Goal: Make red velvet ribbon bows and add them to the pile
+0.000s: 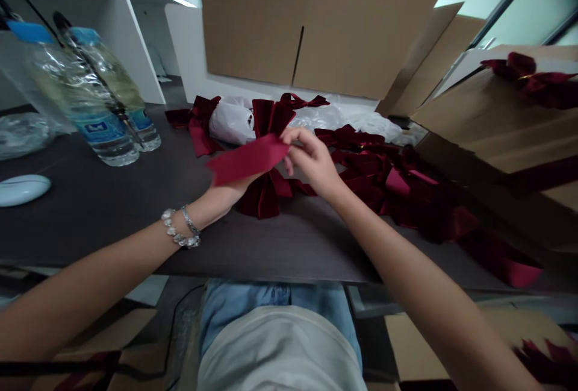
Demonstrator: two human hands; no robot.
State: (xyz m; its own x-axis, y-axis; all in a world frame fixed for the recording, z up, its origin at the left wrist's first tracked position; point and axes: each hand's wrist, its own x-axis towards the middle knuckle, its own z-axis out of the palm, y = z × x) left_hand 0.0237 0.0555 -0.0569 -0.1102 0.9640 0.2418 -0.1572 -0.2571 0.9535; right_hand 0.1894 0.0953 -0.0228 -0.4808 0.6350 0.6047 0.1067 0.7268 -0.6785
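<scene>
Right hand [311, 159]: flat crimson fabric ribbon [248, 161] being pinched
Left hand [232, 192]: being partly covered, grip can't be told
Dark-red velvet bow [263, 200]: being crossed by ribbon

On my feed the bow [261, 203] shows deep wine red, its tail [248, 159] a brighter crimson; the heap [370, 183] repeats both reds. I see a charcoal table [316, 258], brown cardboard [257, 23], a white bag [230, 121], a white mouse [24, 189], bright blue caps [31, 31], blue-and-white labels [102, 129], pearly and silver bracelets [180, 238], pale blue jeans [212, 312] and a plain off-white shirt [280, 349].
</scene>
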